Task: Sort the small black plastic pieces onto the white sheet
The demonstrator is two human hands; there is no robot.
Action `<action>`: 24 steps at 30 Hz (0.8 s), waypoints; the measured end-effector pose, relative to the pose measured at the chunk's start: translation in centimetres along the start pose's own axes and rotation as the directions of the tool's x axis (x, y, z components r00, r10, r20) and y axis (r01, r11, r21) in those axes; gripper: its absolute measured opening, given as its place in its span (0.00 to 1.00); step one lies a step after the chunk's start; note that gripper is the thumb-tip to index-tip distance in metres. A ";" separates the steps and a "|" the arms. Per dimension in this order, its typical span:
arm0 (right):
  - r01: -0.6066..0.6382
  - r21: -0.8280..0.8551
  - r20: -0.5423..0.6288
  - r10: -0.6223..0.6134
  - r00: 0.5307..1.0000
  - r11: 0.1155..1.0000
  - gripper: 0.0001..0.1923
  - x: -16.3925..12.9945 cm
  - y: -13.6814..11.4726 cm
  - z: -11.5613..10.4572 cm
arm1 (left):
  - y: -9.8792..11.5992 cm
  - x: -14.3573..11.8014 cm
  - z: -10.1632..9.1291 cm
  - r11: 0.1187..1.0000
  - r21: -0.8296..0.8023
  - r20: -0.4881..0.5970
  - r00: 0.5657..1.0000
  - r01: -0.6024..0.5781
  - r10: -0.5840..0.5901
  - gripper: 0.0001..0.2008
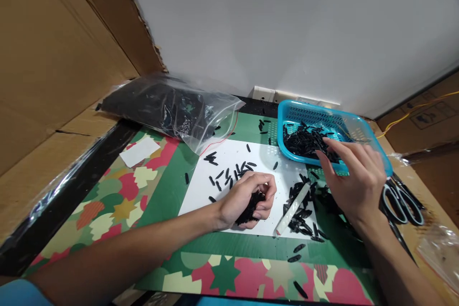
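Note:
My left hand (247,201) is curled round a bunch of small black elongated pieces (251,208), over a white sheet (201,196). My right hand (358,177) hovers at the near rim of a blue plastic basket (301,158); its thumb and forefinger are apart, and I see nothing between them. More black pieces (308,141) lie heaped inside the basket. Between my hands, a whitish flat stick (292,208) rests on a loose pile of black pieces (301,222). Several single pieces (229,177) are scattered on the sheet beyond my left hand.
A clear zip bag (172,110) full of black material lies at the back left. A white paper scrap (139,151) is on the patterned green mat (168,186). Scissors (401,203) lie at the right. Power sockets (265,93) line the wall behind; cardboard (71,57) stands at the left.

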State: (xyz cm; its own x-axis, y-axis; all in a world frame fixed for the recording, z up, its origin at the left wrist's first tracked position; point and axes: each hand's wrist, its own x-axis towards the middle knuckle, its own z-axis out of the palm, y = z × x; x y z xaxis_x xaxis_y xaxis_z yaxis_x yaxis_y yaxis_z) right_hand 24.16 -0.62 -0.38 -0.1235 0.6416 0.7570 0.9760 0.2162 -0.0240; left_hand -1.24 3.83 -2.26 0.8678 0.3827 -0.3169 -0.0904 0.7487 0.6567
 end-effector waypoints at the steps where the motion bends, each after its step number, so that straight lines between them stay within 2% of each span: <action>1: 0.001 0.026 0.007 -0.001 1.000 1.000 0.18 0.0 -0.2 0.0 | 0.0 0.0 0.0 1.000 0.001 0.001 1.000 0.004 -0.004 0.18; 3: 0.062 0.151 0.020 -0.066 0.998 0.987 0.18 -0.2 -1.1 0.1 | 0.1 -0.1 0.0 1.000 0.005 -0.004 1.000 0.015 -0.015 0.18; 5: 0.188 0.291 0.043 -0.209 0.977 0.938 0.18 -0.7 -2.7 0.4 | 0.0 -0.1 -0.1 0.999 0.017 -0.027 0.999 0.033 -0.032 0.18; 7: 0.259 0.404 0.056 -0.306 0.950 0.877 0.14 -1.2 -4.7 0.6 | -0.1 -0.2 0.0 0.996 0.049 -0.073 0.995 0.078 -0.074 0.19; 9: 0.297 0.489 0.080 -0.381 0.921 0.820 0.12 -1.6 -6.5 0.8 | -0.2 -0.2 0.1 0.992 0.103 -0.105 0.993 0.068 -0.057 0.21; 10: 0.308 0.523 0.075 -0.403 0.912 0.795 0.10 -1.7 -7.2 0.8 | -0.3 -0.3 0.1 0.987 0.159 -0.118 0.993 0.031 -0.012 0.21; 13: 0.279 0.561 0.091 -0.393 0.915 0.779 0.10 -1.5 -8.6 0.8 | -0.6 -0.5 0.4 0.948 0.317 -0.160 0.985 -0.007 0.061 0.23; 18: 0.134 0.604 0.206 -0.316 0.926 0.786 0.09 -1.1 -9.1 0.3 | -1.2 -1.0 0.6 0.888 0.447 -0.359 0.931 0.106 0.069 0.29; 22: 0.120 0.613 0.216 -0.312 0.925 0.781 0.12 -1.3 -9.2 0.4 | -1.6 -1.1 0.7 0.821 0.571 -0.406 0.874 0.014 0.267 0.26; 24: 0.132 0.587 0.201 -0.302 0.932 0.799 0.14 -1.5 -9.3 0.5 | -1.7 -1.0 0.6 0.827 0.562 -0.415 0.864 -0.003 0.285 0.26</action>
State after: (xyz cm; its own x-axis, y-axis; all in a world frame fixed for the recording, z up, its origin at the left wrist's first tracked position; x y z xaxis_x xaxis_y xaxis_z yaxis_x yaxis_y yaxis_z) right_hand 15.20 -3.18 -1.60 -0.4461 0.6804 0.5814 0.6579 0.6897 -0.3024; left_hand -1.67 1.84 -2.63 0.5218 0.7683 -0.3706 0.1979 0.3136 0.9287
